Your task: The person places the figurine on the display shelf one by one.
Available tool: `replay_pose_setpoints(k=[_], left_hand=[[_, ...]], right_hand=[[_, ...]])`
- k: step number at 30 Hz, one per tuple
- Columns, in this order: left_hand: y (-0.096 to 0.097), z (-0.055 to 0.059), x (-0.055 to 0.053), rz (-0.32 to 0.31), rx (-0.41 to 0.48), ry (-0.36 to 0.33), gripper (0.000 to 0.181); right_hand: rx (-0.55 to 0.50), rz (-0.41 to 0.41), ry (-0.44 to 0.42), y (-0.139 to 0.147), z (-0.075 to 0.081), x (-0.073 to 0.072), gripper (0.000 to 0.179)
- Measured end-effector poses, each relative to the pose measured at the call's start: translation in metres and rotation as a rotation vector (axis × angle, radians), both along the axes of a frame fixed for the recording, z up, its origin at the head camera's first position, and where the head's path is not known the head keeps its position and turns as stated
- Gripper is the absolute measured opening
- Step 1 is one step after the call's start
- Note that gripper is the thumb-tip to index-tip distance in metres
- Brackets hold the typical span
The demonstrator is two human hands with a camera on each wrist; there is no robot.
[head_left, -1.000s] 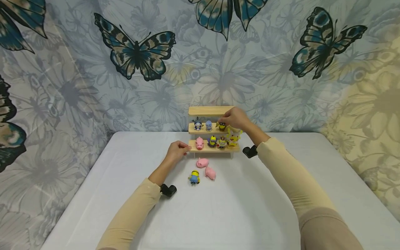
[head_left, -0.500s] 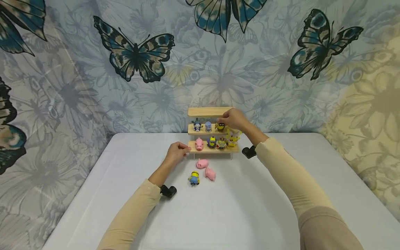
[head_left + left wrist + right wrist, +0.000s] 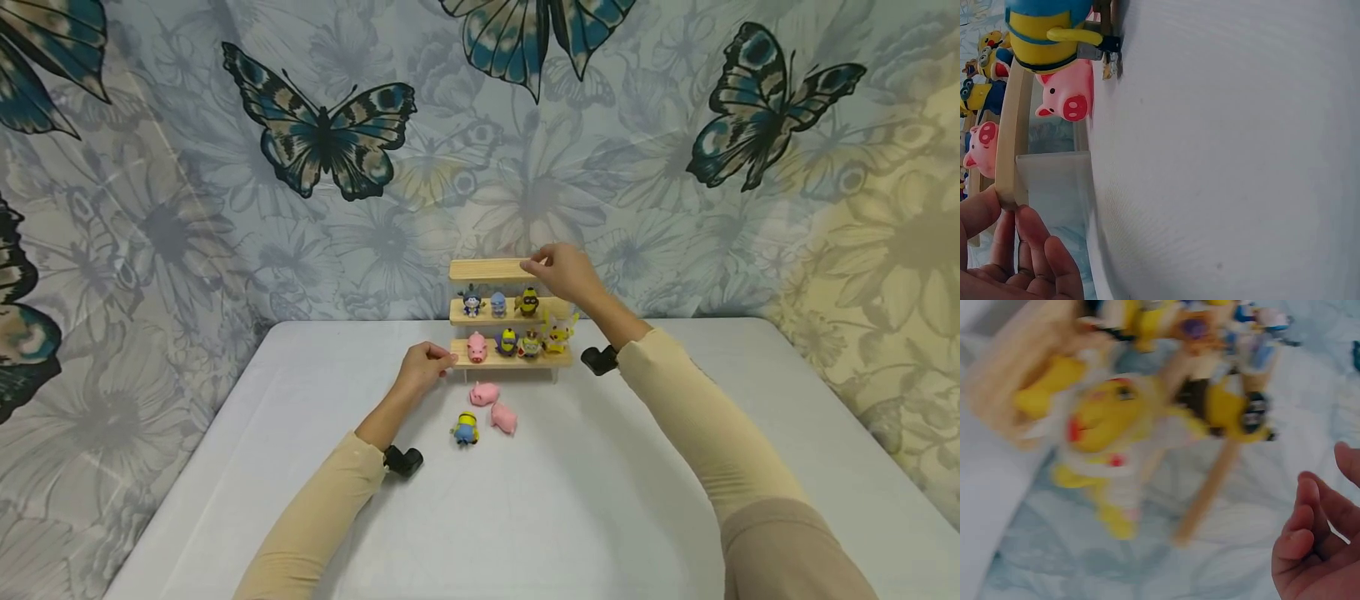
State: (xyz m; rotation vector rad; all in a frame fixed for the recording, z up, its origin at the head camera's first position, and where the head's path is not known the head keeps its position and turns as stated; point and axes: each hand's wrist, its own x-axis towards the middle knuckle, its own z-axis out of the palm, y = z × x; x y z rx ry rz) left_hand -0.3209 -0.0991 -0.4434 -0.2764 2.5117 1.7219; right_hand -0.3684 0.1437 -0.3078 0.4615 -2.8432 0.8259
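A three-tier wooden display shelf [image 3: 487,269] stands at the back of the table. My left hand [image 3: 424,364] pinches the left end of its lowest board [image 3: 1013,125] between thumb and fingers. Near the top board's right end, my right hand [image 3: 566,273] is raised with nothing in its fingers. Below it, a yellow-and-dark minion figure [image 3: 528,302] stands on the middle board beside two small blue figures. The lowest board bears a pink pig [image 3: 477,347], two minion figures and a yellow Pikachu [image 3: 1107,415] in a pale hooded suit. The right wrist view is blurred.
In front of the shelf, two pink pigs [image 3: 484,394] and a blue-and-yellow minion [image 3: 466,428] are on the white tabletop [image 3: 517,517]. A patterned butterfly backdrop [image 3: 330,242] hangs close behind the shelf.
My right hand has let go of the minion figure on the middle board and moved up and slightly right. The left hand keeps its hold on the lowest board.
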Motion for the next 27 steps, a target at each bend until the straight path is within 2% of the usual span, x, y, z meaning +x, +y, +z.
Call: replay_pose_setpoints(k=[4,7,11,16,21,27], left_hand=[[0.0,0.001,0.001,-0.004,0.001,0.002,0.017],[-0.001,0.002,0.001,-0.008,0.006,0.008,0.017],[-0.001,-0.001,-0.001,-0.011,0.015,0.006,0.016],[0.0,-0.001,0.001,-0.007,0.011,0.0,0.017],[0.002,0.0,0.001,0.0,-0.003,0.008,0.017],[0.001,0.0,0.0,0.009,-0.009,0.015,0.017]], right_hand=[[0.015,0.057,0.13,-0.013,0.02,0.02,0.036],[0.04,0.112,0.147,-0.023,0.03,0.038,0.032],[0.041,0.181,0.141,-0.029,0.028,0.056,0.025],[0.006,0.251,0.085,-0.027,0.012,0.075,0.021],[0.015,0.312,0.027,-0.024,-0.008,0.091,0.017],[0.065,0.385,-0.096,-0.025,-0.04,0.101,0.014]])
